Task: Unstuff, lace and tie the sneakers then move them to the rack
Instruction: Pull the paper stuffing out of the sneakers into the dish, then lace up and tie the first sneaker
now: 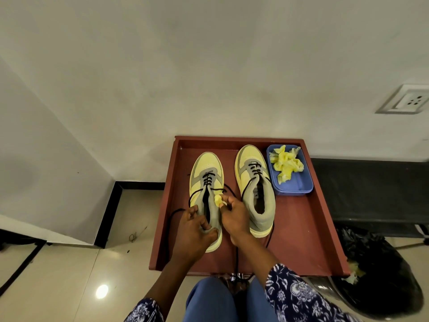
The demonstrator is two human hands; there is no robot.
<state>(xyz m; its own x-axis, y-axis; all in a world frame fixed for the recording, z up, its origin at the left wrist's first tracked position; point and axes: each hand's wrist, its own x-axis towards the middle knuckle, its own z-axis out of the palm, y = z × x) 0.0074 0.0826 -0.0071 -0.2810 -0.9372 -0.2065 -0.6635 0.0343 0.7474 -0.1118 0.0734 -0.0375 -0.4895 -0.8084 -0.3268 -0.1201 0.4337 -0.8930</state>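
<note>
At frame centre, on a red-brown wooden tray [301,228] against a white wall [209,66] above glossy floor tiles [69,275], the left hand [192,231] grips the left yellow-and-grey sneaker's [205,173] heel while the right hand [234,217] pinches yellow crumpled paper [218,200].

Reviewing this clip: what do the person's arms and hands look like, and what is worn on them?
Both hands, left hand and right hand, are bare, with no gloves, rings or watch visible. The forearms are uncovered. Dark blue sleeves with a white floral print end near the elbows on both arms.

Tray [308,219]: 2 sneakers [255,182]; tub [299,184]
</note>
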